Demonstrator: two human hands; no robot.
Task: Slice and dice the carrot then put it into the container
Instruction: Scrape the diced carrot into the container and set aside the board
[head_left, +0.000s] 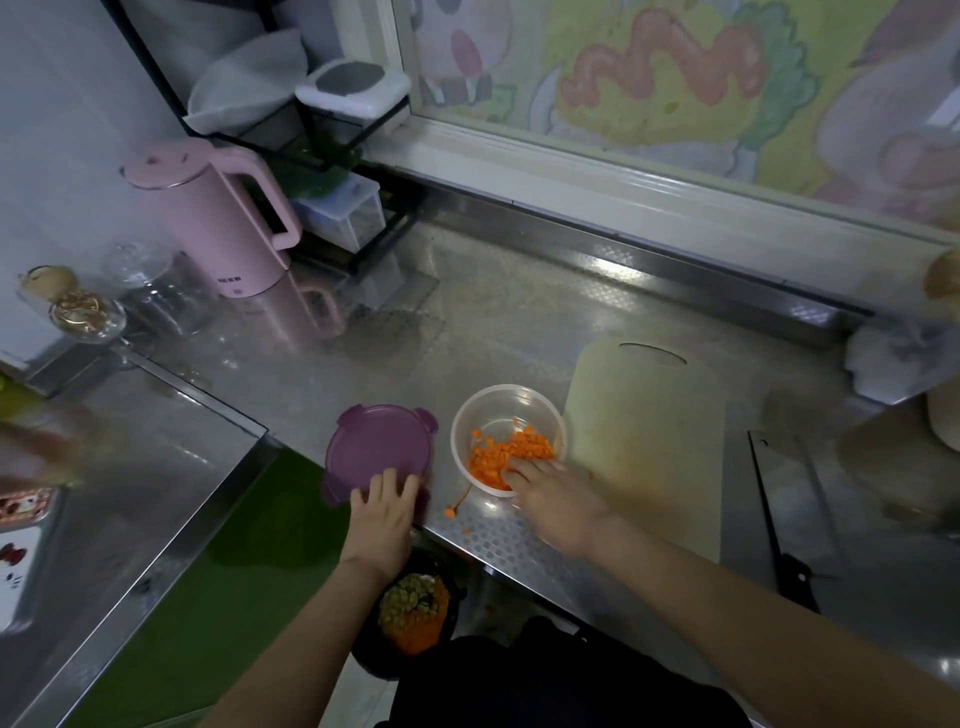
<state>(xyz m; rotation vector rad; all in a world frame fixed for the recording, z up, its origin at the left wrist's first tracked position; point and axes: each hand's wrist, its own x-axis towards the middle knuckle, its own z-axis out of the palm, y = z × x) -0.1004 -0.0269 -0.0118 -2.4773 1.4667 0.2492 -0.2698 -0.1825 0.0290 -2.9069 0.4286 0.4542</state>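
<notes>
We see a glossy embossed stainless-steel tabletop (519, 322), a clear round plastic container (506, 410), a smooth purple plastic lid (371, 447) and a matt cream plastic cutting board (649, 431).

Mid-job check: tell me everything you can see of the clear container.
The container is a round tub of clear plastic, upright and uncovered, on the steel counter near its front edge. Diced carrot is heaped toward its near right side. It stands between the purple lid and the cutting board. The right hand reaches over its near rim, fingers on the carrot.
</notes>
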